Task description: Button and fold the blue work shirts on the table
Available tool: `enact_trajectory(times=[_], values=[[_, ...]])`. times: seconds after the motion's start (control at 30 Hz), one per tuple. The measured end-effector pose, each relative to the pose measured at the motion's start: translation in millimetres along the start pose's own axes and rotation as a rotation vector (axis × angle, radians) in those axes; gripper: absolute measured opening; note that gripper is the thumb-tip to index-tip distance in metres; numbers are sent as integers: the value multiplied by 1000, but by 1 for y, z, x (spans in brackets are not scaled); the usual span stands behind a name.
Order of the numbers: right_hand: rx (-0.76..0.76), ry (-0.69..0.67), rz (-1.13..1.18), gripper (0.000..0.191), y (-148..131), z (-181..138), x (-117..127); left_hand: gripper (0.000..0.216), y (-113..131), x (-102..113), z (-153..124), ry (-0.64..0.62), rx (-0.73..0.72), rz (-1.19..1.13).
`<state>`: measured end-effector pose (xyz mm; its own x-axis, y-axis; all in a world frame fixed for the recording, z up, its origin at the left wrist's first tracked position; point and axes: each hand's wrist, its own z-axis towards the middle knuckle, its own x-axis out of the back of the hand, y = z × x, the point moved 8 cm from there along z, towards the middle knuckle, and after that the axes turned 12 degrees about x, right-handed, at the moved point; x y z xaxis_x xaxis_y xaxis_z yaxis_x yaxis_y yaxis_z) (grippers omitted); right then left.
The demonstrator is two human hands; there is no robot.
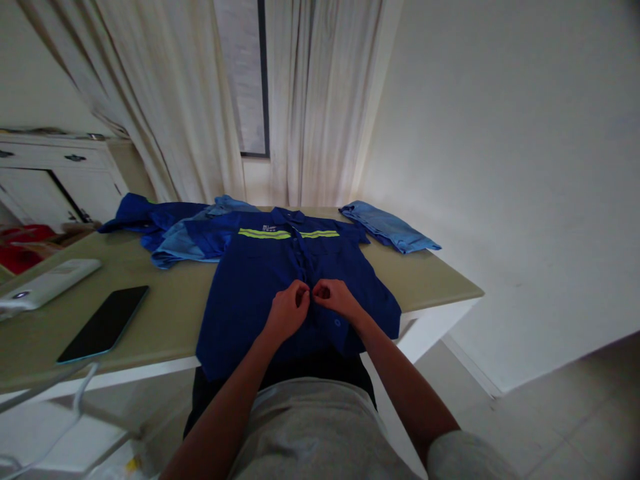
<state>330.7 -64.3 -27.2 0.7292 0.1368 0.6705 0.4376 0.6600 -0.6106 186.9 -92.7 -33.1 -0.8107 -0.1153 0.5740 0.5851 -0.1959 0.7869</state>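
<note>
A dark blue short-sleeved work shirt lies front up on the table, its collar at the far side and its hem hanging over the near edge. Yellow-green reflective bands cross its chest. At the front opening, below the middle, my left hand pinches one edge of the placket. My right hand pinches the opposite edge, close beside the left. Fingertips of both hands nearly meet; any button between them is too small to make out. Above the hands the placket runs up to the collar.
More blue clothes lie in a heap at the back left. A folded light blue garment rests at the back right. On the left of the table are a black tablet and a white device with a cable.
</note>
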Motion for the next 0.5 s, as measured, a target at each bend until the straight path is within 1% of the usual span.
enact_trajectory(times=[0.17,0.33,0.5], values=[[31,5,-117,3,0,-1,-2,4,-9,-1,5,-29,81,-83],[11,-20,-84,4,6,-1,-4,8,-17,-2,8,-56,118,-104],[20,-40,-92,6,9,0,-7,11,-16,-2,6,-51,131,-111]])
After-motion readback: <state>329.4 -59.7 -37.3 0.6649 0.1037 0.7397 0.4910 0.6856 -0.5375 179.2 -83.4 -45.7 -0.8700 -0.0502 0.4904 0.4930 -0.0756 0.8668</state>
